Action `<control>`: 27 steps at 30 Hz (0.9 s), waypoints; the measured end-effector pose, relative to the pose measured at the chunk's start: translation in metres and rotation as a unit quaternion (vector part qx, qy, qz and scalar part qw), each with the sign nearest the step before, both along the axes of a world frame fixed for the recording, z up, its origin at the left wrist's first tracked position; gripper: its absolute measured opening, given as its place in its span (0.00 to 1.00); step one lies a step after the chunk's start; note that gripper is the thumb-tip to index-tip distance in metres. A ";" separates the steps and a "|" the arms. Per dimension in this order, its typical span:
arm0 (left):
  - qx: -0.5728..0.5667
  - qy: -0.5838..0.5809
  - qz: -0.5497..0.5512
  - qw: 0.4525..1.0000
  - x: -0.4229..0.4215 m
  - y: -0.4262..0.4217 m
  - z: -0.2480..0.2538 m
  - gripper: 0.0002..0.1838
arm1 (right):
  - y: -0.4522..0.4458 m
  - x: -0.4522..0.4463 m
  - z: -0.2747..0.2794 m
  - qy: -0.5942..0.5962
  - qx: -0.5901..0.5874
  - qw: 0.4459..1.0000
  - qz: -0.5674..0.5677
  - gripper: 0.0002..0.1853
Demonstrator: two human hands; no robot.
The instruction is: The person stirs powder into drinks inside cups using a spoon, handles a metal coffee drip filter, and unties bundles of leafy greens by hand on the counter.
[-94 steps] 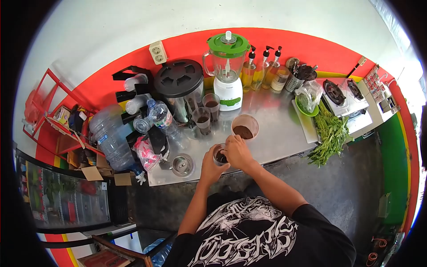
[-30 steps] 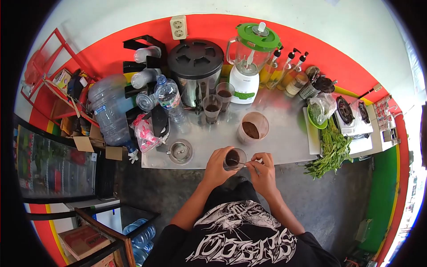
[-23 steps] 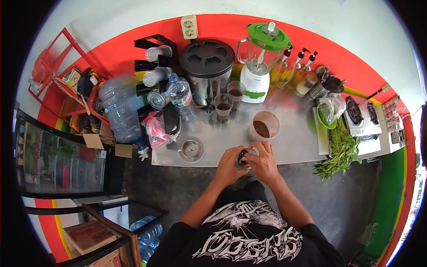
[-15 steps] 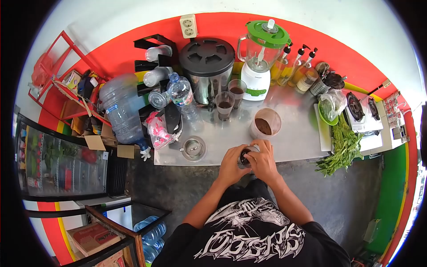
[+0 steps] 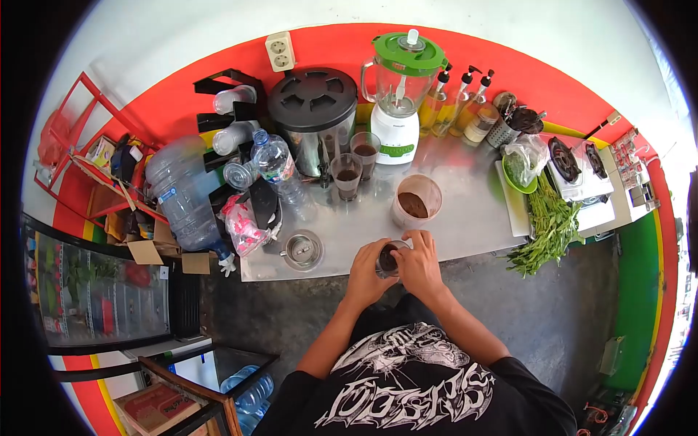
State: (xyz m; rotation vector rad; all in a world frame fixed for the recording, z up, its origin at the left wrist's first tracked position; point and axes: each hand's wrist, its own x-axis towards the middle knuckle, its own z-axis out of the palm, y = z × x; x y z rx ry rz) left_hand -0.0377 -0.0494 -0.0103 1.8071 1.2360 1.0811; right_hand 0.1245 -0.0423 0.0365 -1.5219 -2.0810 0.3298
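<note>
At the near edge of the steel counter, left hand clamped round a cup of dark contents, right hand at its rim, finger closure unclear, powder tub just beyond, blender behind, red-and-white wall, grey floor.

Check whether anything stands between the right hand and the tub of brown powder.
Nothing visible does. The right hand is at the cup in the left hand, and the tub of brown powder stands just beyond. The nearer cup on the counter is off to the left.
</note>
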 end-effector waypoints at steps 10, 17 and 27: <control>0.002 -0.009 0.029 1.000 -0.008 -0.003 -0.002 0.46 | -0.015 0.012 0.008 0.112 -0.016 0.992 -0.055 0.08; -0.015 -0.026 0.053 0.998 -0.019 -0.005 -0.005 0.46 | -0.026 0.027 0.046 0.172 -0.016 0.980 -0.095 0.06; -0.007 -0.007 0.035 0.999 -0.018 -0.006 0.001 0.46 | -0.036 0.012 0.055 0.083 0.048 0.995 0.034 0.04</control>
